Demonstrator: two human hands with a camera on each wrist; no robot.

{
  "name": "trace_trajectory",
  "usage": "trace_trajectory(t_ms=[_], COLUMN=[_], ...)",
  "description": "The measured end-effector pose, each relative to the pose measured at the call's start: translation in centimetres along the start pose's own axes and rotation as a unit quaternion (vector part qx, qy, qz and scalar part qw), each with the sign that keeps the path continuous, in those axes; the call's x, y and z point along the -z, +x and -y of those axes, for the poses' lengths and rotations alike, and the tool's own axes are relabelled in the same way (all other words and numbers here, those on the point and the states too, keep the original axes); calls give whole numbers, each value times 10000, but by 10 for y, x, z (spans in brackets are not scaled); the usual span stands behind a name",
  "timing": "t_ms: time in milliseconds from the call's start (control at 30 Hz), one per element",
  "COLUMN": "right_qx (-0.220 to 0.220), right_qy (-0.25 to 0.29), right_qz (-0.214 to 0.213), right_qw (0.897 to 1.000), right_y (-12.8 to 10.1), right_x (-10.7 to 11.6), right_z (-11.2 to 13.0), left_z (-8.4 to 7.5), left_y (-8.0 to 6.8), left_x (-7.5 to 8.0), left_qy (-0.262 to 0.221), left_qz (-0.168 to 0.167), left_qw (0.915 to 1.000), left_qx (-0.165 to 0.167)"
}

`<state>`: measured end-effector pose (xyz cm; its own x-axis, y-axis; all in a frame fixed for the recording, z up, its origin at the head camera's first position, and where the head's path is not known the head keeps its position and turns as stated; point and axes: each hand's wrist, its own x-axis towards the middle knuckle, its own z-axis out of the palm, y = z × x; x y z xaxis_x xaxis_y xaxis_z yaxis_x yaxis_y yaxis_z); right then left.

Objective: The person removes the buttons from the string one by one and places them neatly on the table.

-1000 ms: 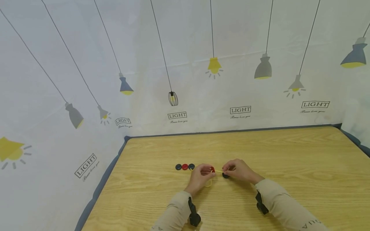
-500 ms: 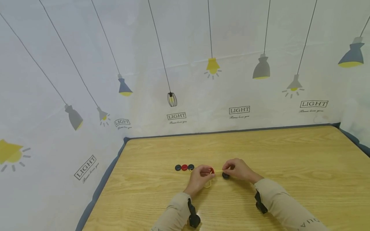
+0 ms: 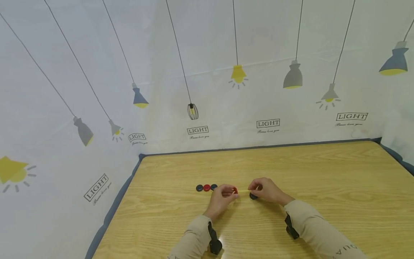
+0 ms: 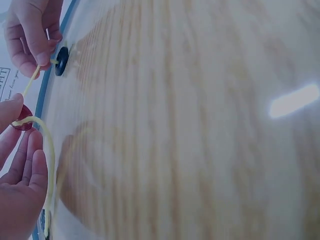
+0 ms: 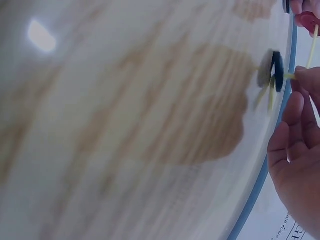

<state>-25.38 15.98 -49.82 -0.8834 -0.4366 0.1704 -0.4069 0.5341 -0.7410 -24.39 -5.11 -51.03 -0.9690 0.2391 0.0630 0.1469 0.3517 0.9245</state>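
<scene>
My left hand [image 3: 221, 199] pinches a red button [image 4: 21, 120] between thumb and fingers. A yellow cord [image 4: 52, 165] passes through this button and trails down past the left palm. My right hand [image 3: 267, 190] pinches the cord, which stretches straight across the gap between the hands. Just below the right fingertips a dark button [image 5: 278, 71] is strung on the same cord and stands on edge at the tabletop. The head view shows a row of two dark buttons and one red button [image 3: 206, 187] lying left of my left hand.
The wooden table [image 3: 161, 223] reaches back to a white cloth wall [image 3: 226, 144] printed with lamps. A dark blue edge [image 3: 113, 201] runs along the table's left side. Black wrist cameras [image 3: 215, 246] are strapped over the beige sleeves.
My left hand has shifted slightly left with the red button, widening the gap between the hands. The cord loop that hung below the left hand no longer shows. The right hand has barely moved.
</scene>
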Motion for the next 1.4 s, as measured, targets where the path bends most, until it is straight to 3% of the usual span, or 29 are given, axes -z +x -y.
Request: trace_trajectory(t_ms=[233,467,800,1100,1333,1400], right_qx=[11,-81,-153,19,-137,-164], right_qy=[-117,-129,-83,39,1,-25], right_qz=[-70,-166,-162,-77,-43,-60], right_qw=[9999,9997,9997,10000,9999,9998], right_y=[-2,-6,-8,-7,-7,-7], right_x=[0,1,5,5,5,5], right_z=[1,-1,1,0,0,-1], left_z=[-2,-21,9,12,-10,0], left_y=[-3,-14,-7,-10,-25,-22], left_x=[9,25,50,72,88,91], left_qy=[52,-105,74,-165,-305,-305], left_qz=[23,18,-152,-423,-526,-550], left_qw=[10000,9996,9995,9988,9980,9979], left_qx=[-12,-277,-273,-170,-164,-147])
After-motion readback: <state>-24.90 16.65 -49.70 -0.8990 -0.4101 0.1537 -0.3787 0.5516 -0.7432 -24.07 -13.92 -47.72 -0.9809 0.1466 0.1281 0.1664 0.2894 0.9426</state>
